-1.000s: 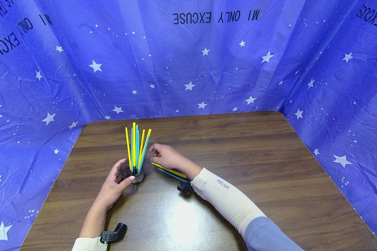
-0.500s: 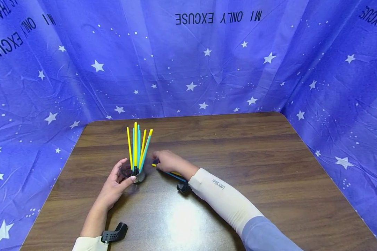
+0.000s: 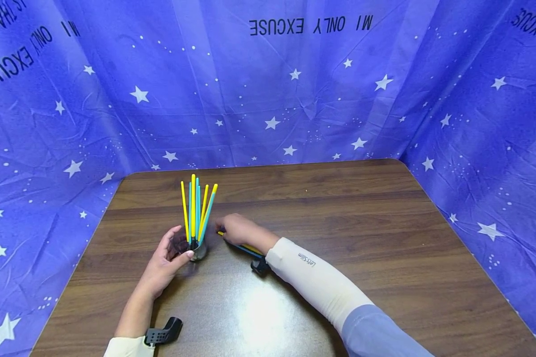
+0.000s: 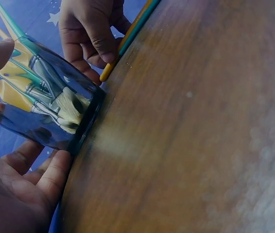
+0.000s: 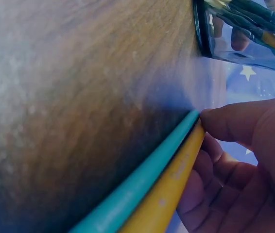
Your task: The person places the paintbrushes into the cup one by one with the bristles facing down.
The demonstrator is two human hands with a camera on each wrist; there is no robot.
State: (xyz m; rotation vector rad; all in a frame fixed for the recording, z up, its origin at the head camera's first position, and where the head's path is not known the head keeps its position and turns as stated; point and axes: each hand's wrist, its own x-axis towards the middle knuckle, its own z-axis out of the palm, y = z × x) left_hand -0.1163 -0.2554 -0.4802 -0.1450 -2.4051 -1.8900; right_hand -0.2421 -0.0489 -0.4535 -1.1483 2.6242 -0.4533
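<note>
Brushes: right hand [image 3: 237, 229], mid-frame, has its fingers [image 5: 234, 121] curled onto the yellow brush [image 5: 164, 196] and teal brush [image 5: 142, 182] lying flat on the surface [image 3: 339, 223]. Left hand [image 3: 167, 258] cups the glass [image 4: 45, 104], fingers loosely wrapped. I'd pinch one handle only, lift its end first, and keep that glass steady.

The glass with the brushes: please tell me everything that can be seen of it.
The glass is a short, clear tumbler with a thick base, standing upright on the wooden table, near its left side. It holds a bundle of yellow and teal brushes, bristles down and handles fanning upward. The left hand cups it, thumb on one side and fingers on the other. The right hand is close beside it, on two loose brushes, and does not touch it.
</note>
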